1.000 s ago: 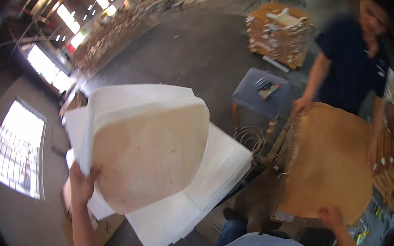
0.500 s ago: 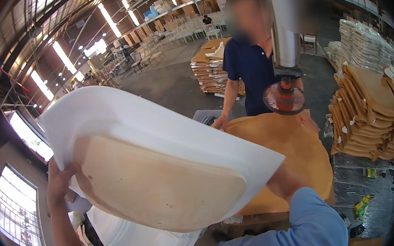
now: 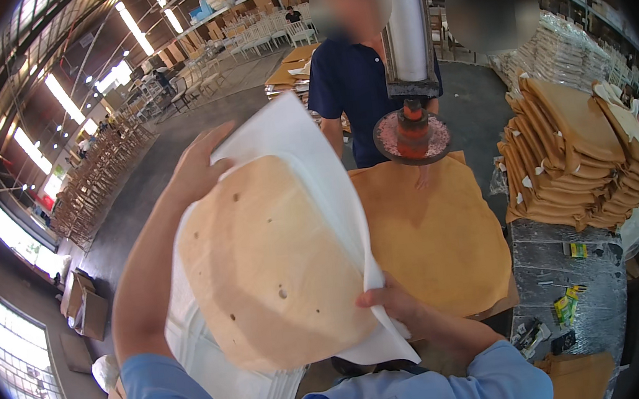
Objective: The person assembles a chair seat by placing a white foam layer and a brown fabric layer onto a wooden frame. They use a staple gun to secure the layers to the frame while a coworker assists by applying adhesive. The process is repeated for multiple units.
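A pale curved plywood panel (image 3: 263, 251) with several small drilled holes is held up in front of me. A white foam sheet (image 3: 323, 160) lies against its back and sticks out past its upper and right edges. My left hand (image 3: 204, 164) is closed on the upper left edge of the two. At the lower right, my right hand (image 3: 399, 307) grips the foam and panel edge, thumb on the near side. Just right of them, a tan leather-like cover (image 3: 431, 242) lies spread on the table, beneath a press with a round pad (image 3: 412, 137).
A co-worker in a dark blue shirt (image 3: 360, 103) stands across the table. Stacked tan pieces (image 3: 569, 152) rise at the right, behind a plastic-covered surface (image 3: 563, 253) with small tools and green-yellow packets. White sheets (image 3: 236, 377) are piled below the panel.
The panel and foam have turned more upright, and the panel's drilled face now shows. My left hand has risen; my right hand has come into view on the edge. The view has shifted right.
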### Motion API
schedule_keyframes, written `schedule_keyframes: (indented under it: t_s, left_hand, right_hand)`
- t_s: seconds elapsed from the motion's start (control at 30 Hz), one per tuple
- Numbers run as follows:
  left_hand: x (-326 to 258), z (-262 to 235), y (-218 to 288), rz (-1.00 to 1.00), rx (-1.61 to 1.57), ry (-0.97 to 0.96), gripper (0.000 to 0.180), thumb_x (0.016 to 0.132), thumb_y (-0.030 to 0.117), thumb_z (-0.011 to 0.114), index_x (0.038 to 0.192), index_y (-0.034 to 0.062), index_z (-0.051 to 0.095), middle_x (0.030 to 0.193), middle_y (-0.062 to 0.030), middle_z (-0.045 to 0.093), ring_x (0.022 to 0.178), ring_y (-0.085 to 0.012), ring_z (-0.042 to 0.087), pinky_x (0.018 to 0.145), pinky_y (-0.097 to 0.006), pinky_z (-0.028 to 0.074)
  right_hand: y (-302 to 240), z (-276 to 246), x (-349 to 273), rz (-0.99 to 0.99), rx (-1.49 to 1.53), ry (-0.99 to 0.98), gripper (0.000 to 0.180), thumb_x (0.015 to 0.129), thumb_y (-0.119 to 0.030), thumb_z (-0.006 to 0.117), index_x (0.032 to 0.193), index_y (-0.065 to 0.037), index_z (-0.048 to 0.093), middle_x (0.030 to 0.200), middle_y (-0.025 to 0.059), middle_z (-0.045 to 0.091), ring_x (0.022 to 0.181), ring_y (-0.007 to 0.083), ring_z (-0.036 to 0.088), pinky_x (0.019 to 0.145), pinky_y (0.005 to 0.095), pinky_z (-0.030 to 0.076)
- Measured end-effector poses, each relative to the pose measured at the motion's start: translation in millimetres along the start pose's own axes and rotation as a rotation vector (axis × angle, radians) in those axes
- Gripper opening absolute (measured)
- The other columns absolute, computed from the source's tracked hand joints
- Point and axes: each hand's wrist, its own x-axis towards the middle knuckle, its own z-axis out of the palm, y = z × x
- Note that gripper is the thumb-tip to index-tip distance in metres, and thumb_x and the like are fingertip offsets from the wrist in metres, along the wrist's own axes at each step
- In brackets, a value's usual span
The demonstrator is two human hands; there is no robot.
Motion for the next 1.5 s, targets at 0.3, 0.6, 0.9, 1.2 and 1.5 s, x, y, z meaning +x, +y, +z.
schedule_keyframes:
  t_s: [0.3,0.6,0.9,1.2,1.5]
  left_hand:
    - [-295.4,141.5,113.4,-0.020,-0.912,-1.244,0.041,0.112,0.018,0.054,0.150,0.0014,0.058,0.150,-0.0172,0.063,0.138,-0.0293,0.059,0.119,-0.040,0.043]
    - [-218.2,316.7,142.6,-0.756,-1.758,0.065,0.052,0.109,0.029,0.059,0.153,0.0023,0.055,0.151,-0.0139,0.061,0.136,-0.0243,0.058,0.113,-0.040,0.049]
    - [-200.2,258.1,49.8,-0.542,-1.800,0.582,0.059,0.111,0.046,0.052,0.154,0.0050,0.054,0.152,-0.0108,0.060,0.136,-0.0242,0.058,0.114,-0.040,0.048]
    - [-178.0,234.9,45.8,-0.680,-2.048,0.399,0.072,0.112,0.062,0.040,0.157,0.0065,0.049,0.153,-0.0109,0.059,0.138,-0.0270,0.057,0.116,-0.041,0.047]
    - [-208.8,275.1,52.2,-0.989,-2.014,-0.201,0.061,0.106,0.034,0.065,0.152,-0.0029,0.050,0.139,-0.0202,0.066,0.125,-0.0321,0.067,0.108,-0.045,0.053]
  right_hand:
    - [-33.6,-32.1,-42.9,-0.078,0.221,0.309,0.055,0.092,-0.019,0.069,0.141,-0.001,0.054,0.108,0.0107,0.070,0.096,0.0220,0.072,0.086,0.0359,0.062]
    - [-77.3,-72.3,-89.0,-0.197,0.281,0.291,0.061,0.092,-0.031,0.068,0.143,-0.001,0.056,0.124,0.0151,0.071,0.107,0.0274,0.073,0.093,0.0389,0.061]
    - [-86.7,-96.4,-101.2,-0.354,0.205,0.478,0.074,0.087,-0.033,0.070,0.148,0.003,0.052,0.130,0.0217,0.068,0.114,0.0334,0.070,0.098,0.0446,0.059]
    - [-131.1,-157.9,-105.7,-0.295,0.099,0.556,0.072,0.087,-0.028,0.071,0.148,0.006,0.052,0.132,0.0241,0.070,0.113,0.0338,0.073,0.098,0.0430,0.061]
    - [-166.8,-185.7,-143.0,0.002,-0.252,0.814,0.063,0.101,-0.033,0.071,0.149,0.004,0.054,0.133,0.0193,0.071,0.115,0.0289,0.073,0.099,0.0416,0.060]
